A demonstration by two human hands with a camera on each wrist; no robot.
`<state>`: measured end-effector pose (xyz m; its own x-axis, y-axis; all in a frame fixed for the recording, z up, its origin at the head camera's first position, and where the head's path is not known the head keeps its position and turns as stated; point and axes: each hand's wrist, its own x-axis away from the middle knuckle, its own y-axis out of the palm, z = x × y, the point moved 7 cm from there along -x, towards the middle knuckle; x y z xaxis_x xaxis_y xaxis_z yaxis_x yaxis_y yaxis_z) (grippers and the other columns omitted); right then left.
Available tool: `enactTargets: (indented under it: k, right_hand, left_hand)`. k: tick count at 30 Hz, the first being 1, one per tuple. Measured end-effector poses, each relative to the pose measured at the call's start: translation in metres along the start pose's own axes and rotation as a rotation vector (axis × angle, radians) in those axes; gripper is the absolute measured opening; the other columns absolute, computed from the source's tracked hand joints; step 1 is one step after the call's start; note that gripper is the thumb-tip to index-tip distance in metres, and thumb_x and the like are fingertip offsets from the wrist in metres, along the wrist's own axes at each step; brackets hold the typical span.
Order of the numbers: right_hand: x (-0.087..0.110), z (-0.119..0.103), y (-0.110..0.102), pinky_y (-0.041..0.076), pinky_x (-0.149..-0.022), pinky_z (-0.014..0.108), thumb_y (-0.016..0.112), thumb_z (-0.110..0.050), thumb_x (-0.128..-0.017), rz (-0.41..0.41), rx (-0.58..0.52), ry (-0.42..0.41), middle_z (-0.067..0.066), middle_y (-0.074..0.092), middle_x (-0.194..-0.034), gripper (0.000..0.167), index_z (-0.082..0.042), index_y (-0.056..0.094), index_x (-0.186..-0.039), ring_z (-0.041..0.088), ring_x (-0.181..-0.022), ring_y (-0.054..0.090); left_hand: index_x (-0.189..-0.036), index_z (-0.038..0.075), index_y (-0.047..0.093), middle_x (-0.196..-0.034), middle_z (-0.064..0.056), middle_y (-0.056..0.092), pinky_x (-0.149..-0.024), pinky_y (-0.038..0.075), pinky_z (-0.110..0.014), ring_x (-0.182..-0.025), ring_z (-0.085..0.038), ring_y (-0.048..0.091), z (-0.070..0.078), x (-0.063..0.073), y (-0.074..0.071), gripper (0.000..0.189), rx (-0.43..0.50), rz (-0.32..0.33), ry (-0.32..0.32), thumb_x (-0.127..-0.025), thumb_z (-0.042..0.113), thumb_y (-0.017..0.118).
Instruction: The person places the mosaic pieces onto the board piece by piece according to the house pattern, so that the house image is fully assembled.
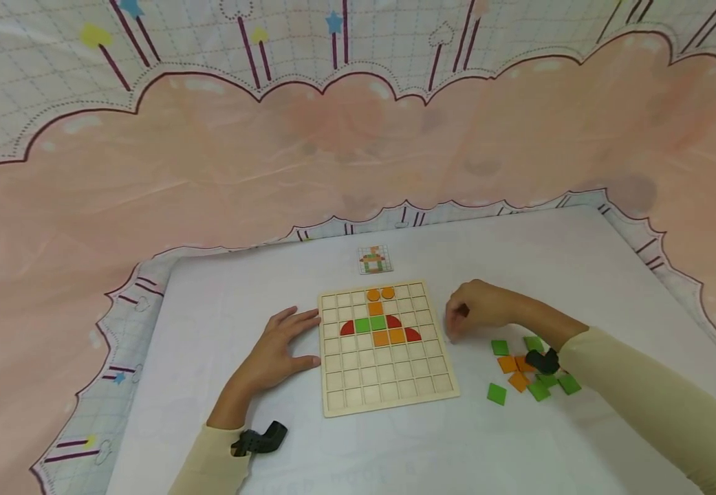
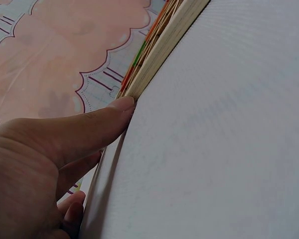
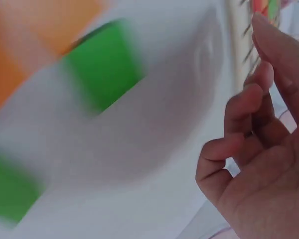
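Note:
A wooden grid board [image 1: 388,375] lies on the white table. It bears two orange discs [image 1: 373,295], several orange squares [image 1: 375,309], two green squares [image 1: 362,325] and several red quarter-round pieces [image 1: 347,328]. My left hand [image 1: 277,350] rests at the board's left side with spread fingers, and its thumb [image 2: 99,127] touches the edge. Just past the board's right edge is my right hand [image 1: 478,308]. Its fingers [image 3: 244,104] are loosely curled, and I see nothing held between them.
Loose green squares [image 1: 496,394] and orange squares [image 1: 518,381] lie at the right, partly under my right forearm. Behind the board lies a small picture card [image 1: 374,260] with a coloured figure on a grid. A patterned curtain [image 1: 358,151] hangs beyond the table.

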<state>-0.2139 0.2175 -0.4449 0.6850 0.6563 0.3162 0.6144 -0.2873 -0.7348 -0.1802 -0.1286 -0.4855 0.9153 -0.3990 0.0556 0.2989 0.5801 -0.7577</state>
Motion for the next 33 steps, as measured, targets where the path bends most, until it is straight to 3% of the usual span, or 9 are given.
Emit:
enactTargets:
  k: [7, 12, 19, 26, 29, 33]
  right_hand:
    - [0.044, 0.037, 0.01, 0.047, -0.065, 0.023, 0.089, -0.012, -0.077, -0.113, -0.07, 0.186, -0.005, 0.059, -0.078, 0.02, -0.026, 0.076, -0.084, 0.013, -0.076, 0.053]
    - [0.058, 0.043, 0.017, 0.048, -0.064, 0.023, 0.088, -0.005, -0.074, -0.155, -0.107, 0.186, -0.001, 0.058, -0.079, 0.027, -0.028, 0.077, -0.083, 0.015, -0.076, 0.053]
    - [0.055, 0.043, 0.014, 0.047, -0.065, 0.021, 0.088, -0.016, -0.079, -0.1, -0.051, 0.074, -0.005, 0.058, -0.079, 0.02, -0.031, 0.076, -0.087, 0.01, -0.075, 0.052]
    - [0.04, 0.04, 0.012, 0.046, -0.068, 0.02, 0.079, -0.016, -0.09, -0.015, 0.014, 0.014, -0.011, 0.055, -0.08, 0.015, -0.029, 0.073, -0.094, 0.007, -0.077, 0.051]
    - [0.037, 0.037, 0.01, 0.045, -0.066, 0.021, 0.082, -0.019, -0.087, 0.022, -0.005, 0.01, -0.008, 0.055, -0.081, 0.013, -0.024, 0.073, -0.095, 0.008, -0.076, 0.05]
    - [0.036, 0.037, 0.01, 0.043, -0.065, 0.021, 0.088, -0.023, -0.08, 0.03, -0.009, 0.071, -0.007, 0.054, -0.08, 0.02, -0.023, 0.072, -0.091, 0.009, -0.077, 0.05]
  left_hand:
    - [-0.147, 0.018, 0.056, -0.161, 0.004, 0.044, -0.12, 0.025, -0.068, -0.156, -0.032, 0.018, -0.003, 0.002, -0.002, 0.075, 0.006, 0.008, 0.002, -0.08, 0.028, 0.087]
    - [-0.148, 0.018, 0.056, -0.161, 0.005, 0.044, -0.12, 0.025, -0.068, -0.157, -0.032, 0.017, -0.004, 0.002, -0.002, 0.075, 0.018, 0.004, -0.004, -0.08, 0.029, 0.087]
    - [-0.147, 0.017, 0.056, -0.161, 0.004, 0.044, -0.12, 0.025, -0.068, -0.156, -0.033, 0.017, -0.003, 0.003, -0.003, 0.075, 0.018, 0.008, 0.0, -0.08, 0.028, 0.087]
    - [-0.147, 0.017, 0.056, -0.161, 0.003, 0.044, -0.12, 0.025, -0.069, -0.156, -0.033, 0.017, -0.001, 0.002, -0.002, 0.075, 0.015, 0.009, 0.001, -0.08, 0.028, 0.087]
    - [-0.147, 0.018, 0.056, -0.161, 0.004, 0.044, -0.12, 0.025, -0.069, -0.157, -0.033, 0.017, -0.001, 0.002, -0.001, 0.075, 0.014, 0.009, 0.0, -0.08, 0.028, 0.087]
    - [-0.147, 0.018, 0.057, -0.161, 0.004, 0.044, -0.12, 0.025, -0.068, -0.157, -0.032, 0.017, 0.0, 0.001, 0.0, 0.074, 0.012, 0.008, 0.003, -0.08, 0.028, 0.088]
